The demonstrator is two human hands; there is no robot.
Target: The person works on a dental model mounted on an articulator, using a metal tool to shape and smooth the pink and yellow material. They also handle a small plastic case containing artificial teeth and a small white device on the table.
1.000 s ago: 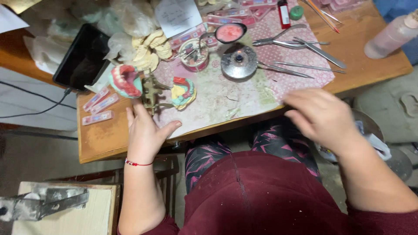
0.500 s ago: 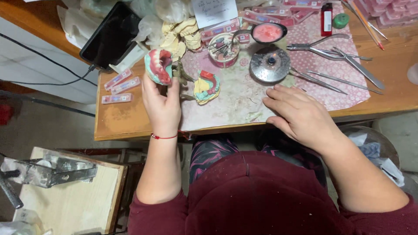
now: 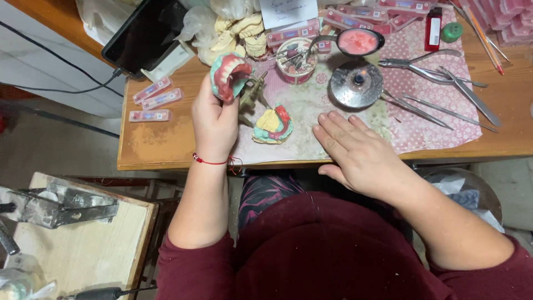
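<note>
- Pink wax gums and pale teeth on a green plaster base: upper denture model (image 3: 229,76), held up above the tabletop (image 3: 150,141) at its left part, clear of the surface.
- Left hand (image 3: 214,119) wrapped around the model from below, fingers (image 3: 217,95) closed on its base and side, thumb side pressing the plaster.
- Probably dense and stiff in the plaster part, hence fairly heavy for its bulk; wax rim likely soft, easily dented, and teeth easily knocked loose.
- Safest hold judged to be the hard green base and back edge, never the wax or teeth.
- Brass-coloured articulator frame (image 3: 251,91) just beside the held model; joined or merely touching, cannot tell.
- Second model (image 3: 272,125), yellow, red and green, lying on the patterned cloth (image 3: 433,116) just right of the frame.
- Right hand (image 3: 358,153) flat on the cloth, fingers spread open, holding nothing.
- Farther off: round metal burner (image 3: 355,83), pliers (image 3: 427,61), dark tablet (image 3: 145,34).
</note>
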